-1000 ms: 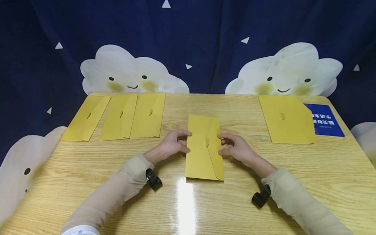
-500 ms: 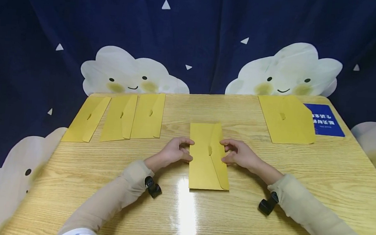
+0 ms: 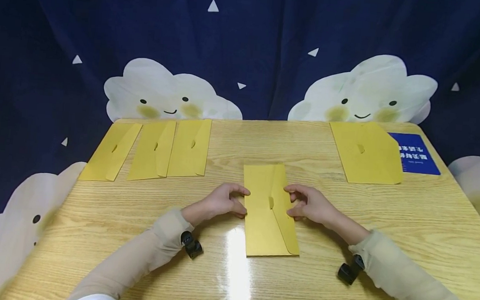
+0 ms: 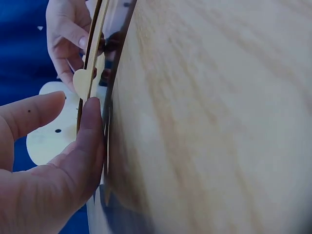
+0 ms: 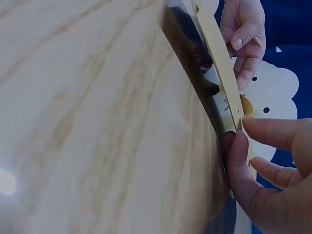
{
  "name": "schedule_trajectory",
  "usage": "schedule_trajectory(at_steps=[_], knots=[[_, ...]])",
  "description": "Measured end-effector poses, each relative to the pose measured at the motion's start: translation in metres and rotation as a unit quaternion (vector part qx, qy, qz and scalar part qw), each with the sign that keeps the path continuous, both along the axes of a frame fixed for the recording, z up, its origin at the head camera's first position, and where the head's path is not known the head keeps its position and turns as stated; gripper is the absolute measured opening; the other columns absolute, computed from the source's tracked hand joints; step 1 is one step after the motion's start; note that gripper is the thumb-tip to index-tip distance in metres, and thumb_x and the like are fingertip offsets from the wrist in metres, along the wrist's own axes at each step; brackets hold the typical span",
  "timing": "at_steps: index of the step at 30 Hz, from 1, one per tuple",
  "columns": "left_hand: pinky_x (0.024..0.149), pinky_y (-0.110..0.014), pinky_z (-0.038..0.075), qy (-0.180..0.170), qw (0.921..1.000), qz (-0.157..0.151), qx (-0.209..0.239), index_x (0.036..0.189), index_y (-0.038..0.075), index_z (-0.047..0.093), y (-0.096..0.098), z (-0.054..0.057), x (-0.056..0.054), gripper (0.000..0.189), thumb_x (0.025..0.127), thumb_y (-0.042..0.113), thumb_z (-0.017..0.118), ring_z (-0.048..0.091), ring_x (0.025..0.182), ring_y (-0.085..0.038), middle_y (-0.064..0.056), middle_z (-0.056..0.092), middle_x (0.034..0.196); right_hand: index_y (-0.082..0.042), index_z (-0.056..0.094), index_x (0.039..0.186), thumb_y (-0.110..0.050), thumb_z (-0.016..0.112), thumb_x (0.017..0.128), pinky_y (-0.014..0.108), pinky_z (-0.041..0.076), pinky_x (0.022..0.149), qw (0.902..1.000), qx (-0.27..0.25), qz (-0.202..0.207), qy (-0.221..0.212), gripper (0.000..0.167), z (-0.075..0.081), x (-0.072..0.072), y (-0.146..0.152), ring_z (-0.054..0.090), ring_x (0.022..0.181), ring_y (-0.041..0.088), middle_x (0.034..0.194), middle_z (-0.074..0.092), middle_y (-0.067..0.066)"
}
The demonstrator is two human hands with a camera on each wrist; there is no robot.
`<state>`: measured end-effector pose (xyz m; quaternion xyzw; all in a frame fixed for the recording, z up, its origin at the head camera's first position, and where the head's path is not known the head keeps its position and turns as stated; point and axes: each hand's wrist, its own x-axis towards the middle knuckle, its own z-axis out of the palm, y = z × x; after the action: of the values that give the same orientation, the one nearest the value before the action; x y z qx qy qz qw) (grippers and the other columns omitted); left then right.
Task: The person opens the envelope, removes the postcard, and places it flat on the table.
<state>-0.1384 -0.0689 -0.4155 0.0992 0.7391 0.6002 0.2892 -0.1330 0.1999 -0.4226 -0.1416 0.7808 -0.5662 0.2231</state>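
A yellow paper envelope [image 3: 260, 226] lies lengthwise between both hands, close over the wooden table, its flap along the right side and a small rounded tab at the middle. My left hand [image 3: 224, 199] holds its left edge with fingers and thumb, while my right hand [image 3: 311, 205] grips the right edge opposite. In the left wrist view the envelope [image 4: 97, 44] appears edge-on, with the thumb tip against it. From the right wrist, thumb and fingertips meet at the envelope's edge [image 5: 219, 53]; the fingers' far sides are partly hidden.
Three similar envelopes [image 3: 187, 153] stand in a row at the table's back left. A wider yellow envelope [image 3: 366, 163] at the back right overlaps a blue card or box [image 3: 425, 158] with white print. A dark blue curtain [image 3: 268, 40] with clouds hangs behind the table [image 3: 164, 275].
Both hands have drawn the envelope toward the person and slightly to the right, keeping hold of its two edges. The other envelopes and the blue item have stayed in place.
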Motion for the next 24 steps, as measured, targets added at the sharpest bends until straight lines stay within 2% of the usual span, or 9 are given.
schedule_trajectory(at_steps=[5,15,19,24], knots=[[0.070,-0.035,0.053,-0.004,0.9999,-0.012,0.000,0.121,-0.012,0.047,0.000,0.000,0.003,0.047,0.076,-0.015,0.060,0.066,0.075,-0.030,-0.026,0.065,0.081,0.011,0.037,0.130,0.006,0.066,0.076,0.032,0.052,0.057,1.0000,0.006,0.001,-0.001,0.061,0.002,0.005,0.002,0.052,0.058,0.014,0.095,0.044,0.018],[0.068,-0.033,0.053,-0.015,0.9992,-0.037,-0.001,0.123,-0.011,0.046,-0.002,0.000,0.009,0.048,0.077,-0.011,0.061,0.066,0.079,-0.028,-0.025,0.065,0.086,0.009,0.040,0.129,0.004,0.067,0.077,0.036,0.052,0.055,0.9995,0.018,-0.015,-0.020,0.059,0.005,0.014,0.002,0.058,0.065,0.022,0.091,0.047,0.017],[0.067,-0.031,0.052,-0.003,0.9987,-0.050,-0.008,0.123,-0.010,0.046,-0.002,0.001,0.012,0.047,0.078,-0.010,0.060,0.066,0.079,-0.027,-0.025,0.066,0.086,0.008,0.040,0.130,0.002,0.067,0.077,0.035,0.052,0.055,0.9992,0.027,-0.013,-0.025,0.060,0.007,0.018,0.003,0.060,0.065,0.023,0.090,0.049,0.017],[0.065,-0.028,0.051,0.028,0.9972,-0.064,-0.026,0.123,-0.010,0.046,-0.003,0.004,0.014,0.047,0.078,-0.009,0.061,0.066,0.078,-0.025,-0.023,0.066,0.085,0.010,0.039,0.130,0.000,0.068,0.078,0.034,0.052,0.054,0.9992,0.030,-0.007,-0.023,0.061,0.012,0.020,0.005,0.059,0.066,0.022,0.088,0.051,0.016]])
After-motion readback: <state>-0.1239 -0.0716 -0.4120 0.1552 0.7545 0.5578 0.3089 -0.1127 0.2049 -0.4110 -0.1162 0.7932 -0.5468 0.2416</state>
